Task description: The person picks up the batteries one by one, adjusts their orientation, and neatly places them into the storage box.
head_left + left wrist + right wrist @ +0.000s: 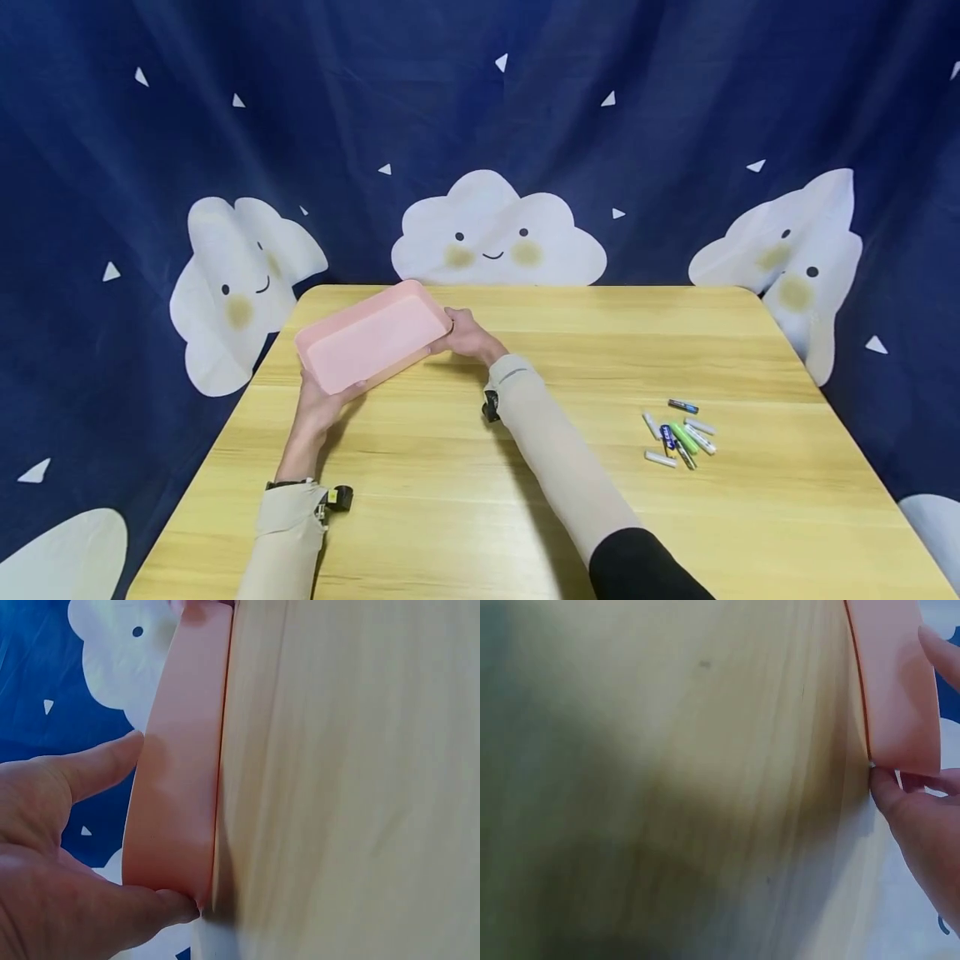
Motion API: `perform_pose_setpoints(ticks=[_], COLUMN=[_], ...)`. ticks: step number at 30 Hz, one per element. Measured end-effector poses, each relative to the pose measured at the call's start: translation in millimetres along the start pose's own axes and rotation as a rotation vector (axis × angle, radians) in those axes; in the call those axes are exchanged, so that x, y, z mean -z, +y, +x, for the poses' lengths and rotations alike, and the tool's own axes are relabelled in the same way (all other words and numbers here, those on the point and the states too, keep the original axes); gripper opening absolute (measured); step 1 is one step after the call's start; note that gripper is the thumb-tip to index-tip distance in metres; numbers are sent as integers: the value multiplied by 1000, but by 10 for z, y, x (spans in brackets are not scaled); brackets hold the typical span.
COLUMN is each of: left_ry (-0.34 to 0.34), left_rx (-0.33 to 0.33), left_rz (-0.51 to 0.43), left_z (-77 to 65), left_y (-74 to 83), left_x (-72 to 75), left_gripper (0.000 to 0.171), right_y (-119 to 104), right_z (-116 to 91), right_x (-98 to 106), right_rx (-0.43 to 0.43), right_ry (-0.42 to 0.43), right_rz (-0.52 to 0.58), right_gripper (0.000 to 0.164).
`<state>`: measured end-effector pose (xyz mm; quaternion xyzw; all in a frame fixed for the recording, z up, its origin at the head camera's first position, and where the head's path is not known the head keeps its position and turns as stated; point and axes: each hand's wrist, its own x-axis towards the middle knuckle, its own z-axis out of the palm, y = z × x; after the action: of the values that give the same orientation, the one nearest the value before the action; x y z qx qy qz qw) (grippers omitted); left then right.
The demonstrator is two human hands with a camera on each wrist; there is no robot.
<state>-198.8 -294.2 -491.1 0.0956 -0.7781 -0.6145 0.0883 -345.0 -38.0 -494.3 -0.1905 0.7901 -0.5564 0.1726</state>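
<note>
A shallow pink rectangular tray (378, 337) is at the far left of the table, set at a slant with its hollow side up. My left hand (318, 407) grips its near left corner. At the opposite short end, my right hand (470, 337) holds the right corner. In the left wrist view, thumb and fingers spread around the end of the tray wall (180, 765). The right wrist view has fingers at the lower corner of the tray (900, 690). Whether the tray's base touches the table cannot be told.
Several small batteries, white, green, dark and one blue battery (667, 440), lie loosely grouped on the right of the wooden table (465, 467). One dark battery (683, 407) lies slightly behind the others. A dark blue curtain (480, 100) with clouds hangs behind the table.
</note>
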Motion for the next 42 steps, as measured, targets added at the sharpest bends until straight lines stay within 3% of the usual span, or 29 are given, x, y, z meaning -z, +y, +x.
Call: perform_pose_setpoints(ticks=[2,6,9,15,22,28,36,42], left_ry=[-11,-45,-66,-124,-179,-230,-318,-392], left_rx=[17,31,20,34,22,75,63,21], left_rz=[14,31,34,53,84,106,107,142], left_z=[-3,8,22,48,74,111,166,209], left_y=[0,-8,1,33,86,121,164,210], left_x=[-5,-29,-57,-116,-203,-328,-485,-610], left_gripper=[104,102,100,98,92,97,100,98], right_y=[-1,5,-1,2,55,84,144,165], right_z=[-17,-104,-184,-304,-439,-606,-847,-977], right_x=[18,60,93,192,286,393,505,606], right_rx=[14,-14,-34,14,10,-30,-152,-198], right_ry=[6,18,19,27,45,100,184,221], right_rz=[-96,-237,-259,-327,-313,-300,-221,-268], right_gripper=[87,105,111,104,98,95,112,117])
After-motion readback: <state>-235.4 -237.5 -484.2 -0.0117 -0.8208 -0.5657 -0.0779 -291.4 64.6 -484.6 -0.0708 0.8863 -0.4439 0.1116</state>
